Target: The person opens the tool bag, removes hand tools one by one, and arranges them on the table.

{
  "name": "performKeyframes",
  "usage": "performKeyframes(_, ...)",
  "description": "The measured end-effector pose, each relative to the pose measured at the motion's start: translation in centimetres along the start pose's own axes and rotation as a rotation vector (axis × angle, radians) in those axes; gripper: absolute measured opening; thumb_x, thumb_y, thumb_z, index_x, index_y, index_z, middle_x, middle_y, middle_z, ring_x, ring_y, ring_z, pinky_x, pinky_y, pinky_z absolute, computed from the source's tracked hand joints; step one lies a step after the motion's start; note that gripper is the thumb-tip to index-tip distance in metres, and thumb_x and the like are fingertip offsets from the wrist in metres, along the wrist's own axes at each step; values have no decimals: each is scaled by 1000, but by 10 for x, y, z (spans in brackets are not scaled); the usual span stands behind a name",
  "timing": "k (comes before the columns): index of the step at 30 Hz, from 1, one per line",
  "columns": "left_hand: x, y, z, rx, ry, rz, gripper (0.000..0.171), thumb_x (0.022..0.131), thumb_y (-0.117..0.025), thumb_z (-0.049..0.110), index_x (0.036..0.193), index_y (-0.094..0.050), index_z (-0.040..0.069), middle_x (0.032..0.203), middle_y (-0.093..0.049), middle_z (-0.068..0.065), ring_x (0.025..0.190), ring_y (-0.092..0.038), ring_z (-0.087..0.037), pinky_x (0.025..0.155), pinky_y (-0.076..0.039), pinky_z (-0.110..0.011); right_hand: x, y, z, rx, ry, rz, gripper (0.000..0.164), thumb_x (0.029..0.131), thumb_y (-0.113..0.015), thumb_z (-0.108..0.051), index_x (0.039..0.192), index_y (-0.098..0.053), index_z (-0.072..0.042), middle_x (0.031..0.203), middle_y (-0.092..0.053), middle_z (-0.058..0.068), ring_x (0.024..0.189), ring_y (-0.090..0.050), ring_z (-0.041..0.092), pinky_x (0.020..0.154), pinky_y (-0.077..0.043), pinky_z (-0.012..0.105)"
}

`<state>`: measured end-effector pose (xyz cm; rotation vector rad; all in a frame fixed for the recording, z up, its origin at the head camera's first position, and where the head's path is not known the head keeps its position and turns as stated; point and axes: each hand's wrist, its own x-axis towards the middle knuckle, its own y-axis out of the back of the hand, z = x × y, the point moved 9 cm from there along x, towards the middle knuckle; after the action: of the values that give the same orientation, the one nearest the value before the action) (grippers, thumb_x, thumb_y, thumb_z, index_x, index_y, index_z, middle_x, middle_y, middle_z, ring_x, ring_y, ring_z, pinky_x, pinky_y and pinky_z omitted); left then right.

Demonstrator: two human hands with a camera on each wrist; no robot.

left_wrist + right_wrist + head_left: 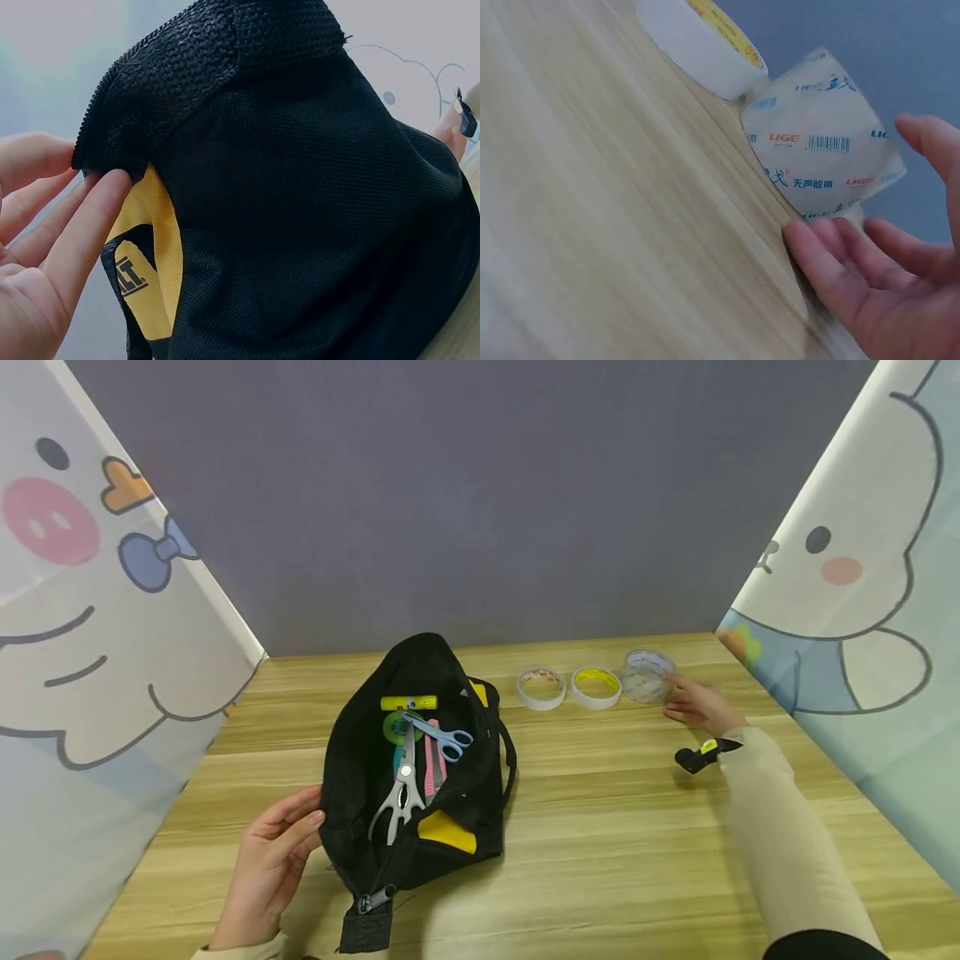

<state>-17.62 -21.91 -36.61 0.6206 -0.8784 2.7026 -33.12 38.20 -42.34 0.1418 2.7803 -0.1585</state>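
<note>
At the left of the head view, my left hand pinches the zippered rim of a black and yellow tool bag between thumb and fingers. The bag gapes toward me. Inside lie a yellow glue stick, a green tape roll, light blue scissors, larger grey scissors and a pink utility knife. Over on the right, my right hand is at a wide roll of clear packing tape. Its thumb and fingers are spread beside the roll, fingertips right at its lower edge.
Two narrow white tape rolls, one with an orange-printed core and one with a yellow core, stand left of the clear roll. A grey panel rises behind the wooden table. Cartoon-printed panels flank both sides.
</note>
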Motion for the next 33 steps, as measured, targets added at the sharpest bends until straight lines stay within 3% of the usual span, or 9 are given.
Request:
performKeyframes(3, -1, -1, 0, 2, -5, -26, 41, 94, -41, -26, 124, -64, -10, 114, -71, -15, 99, -70, -19, 76, -60, -28, -4, 5, -9, 35, 99, 85, 46, 101, -59, -25, 133, -39, 2, 91, -55, 12, 67, -65, 11, 69, -60, 25)
performKeyframes(5, -1, -2, -1, 3, -4, -44, 41, 94, -40, -25, 125, -63, -10, 115, -71, -14, 100, -70, -19, 76, -60, -28, -11, 8, -17, 82, 166, 156, 32, 98, -63, -22, 114, -42, -3, 80, -58, 6, 62, -64, 11, 63, -60, 25)
performKeyframes(9, -1, -2, -1, 8, -2, -47, 42, 95, -40, -25, 125, -65, -8, 116, -71, -14, 100, -70, -19, 76, -60, -28, -23, -12, -39, 132, 285, 122, 27, 99, -63, -18, 107, -43, -2, 76, -60, 3, 62, -63, 11, 60, -58, 23)
performKeyframes(13, -1, -1, -2, 23, 11, -12, 43, 94, -40, -25, 124, -66, -7, 114, -71, -13, 98, -70, -19, 75, -60, -27, -34, -50, -65, 148, 338, 23, 22, 99, -61, -15, 105, -46, 0, 76, -60, 4, 62, -62, 13, 61, -59, 24)
performKeyframes(20, -1, 0, -2, 24, 24, 10, 42, 94, -41, -25, 123, -66, -7, 112, -72, -12, 97, -70, -18, 74, -60, -27, -49, -123, -97, 66, 384, -92, 8, 100, -61, -16, 101, -60, -8, 80, -61, 5, 65, -63, 16, 64, -59, 26)
performKeyframes(33, -2, 1, -1, 27, 15, 13, 42, 94, -41, -25, 123, -66, -7, 113, -72, -12, 97, -70, -18, 73, -60, -27, -65, -281, -130, 39, 423, -327, 9, 99, -60, -12, 104, -62, -5, 76, -60, 5, 59, -62, 17, 63, -60, 34)
